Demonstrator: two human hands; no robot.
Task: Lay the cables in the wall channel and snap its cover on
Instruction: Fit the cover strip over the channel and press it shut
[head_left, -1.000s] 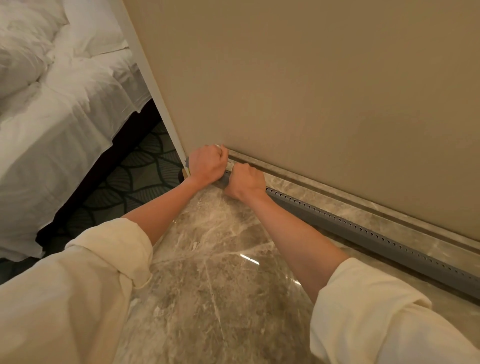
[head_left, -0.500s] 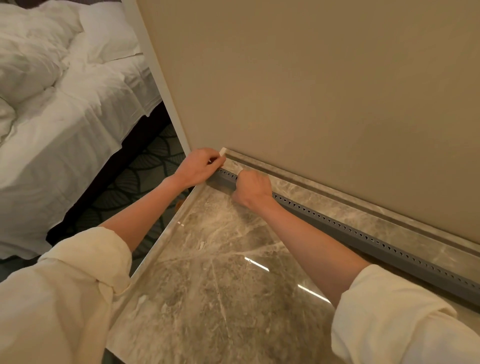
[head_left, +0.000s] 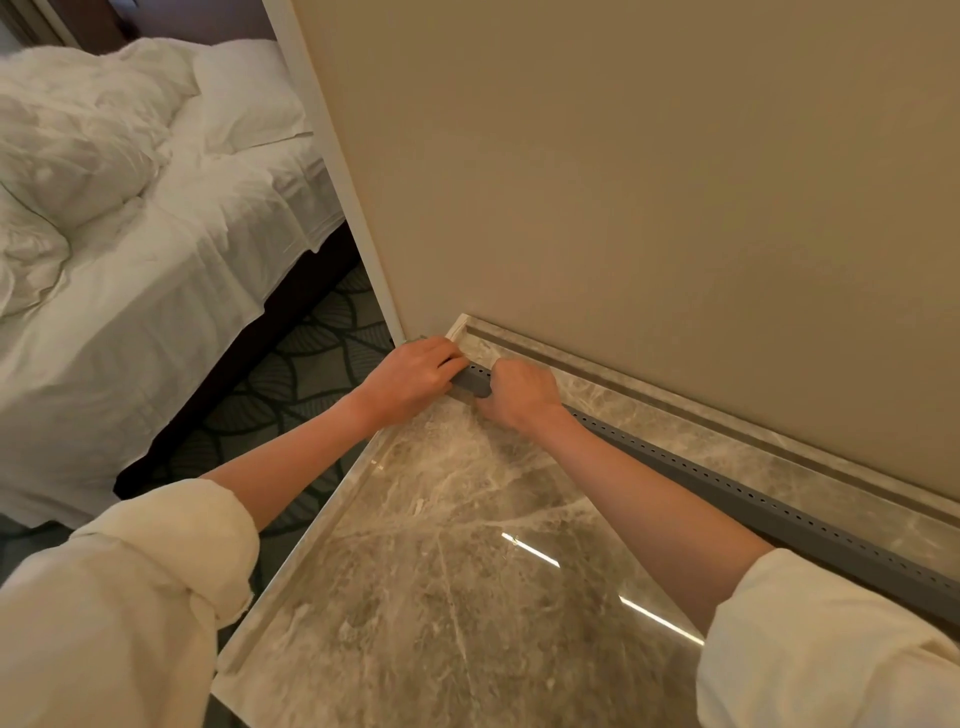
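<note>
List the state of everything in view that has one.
grey channel: lies along the marble skirting, at the foot of the wall
left hand: grips the channel's end
right hand: fingers curled round the channel
cables: none visible
bed: unmade, sheets rumpled

Plain beige wall (head_left: 649, 182), unmarked. At its foot, marble skirting (head_left: 727, 441) over polished marble floor (head_left: 441, 571) with streaks of reflected light. Left of wall corner: patterned dark carpet (head_left: 291, 384) and bed (head_left: 156, 270) with rumpled white linen.
</note>
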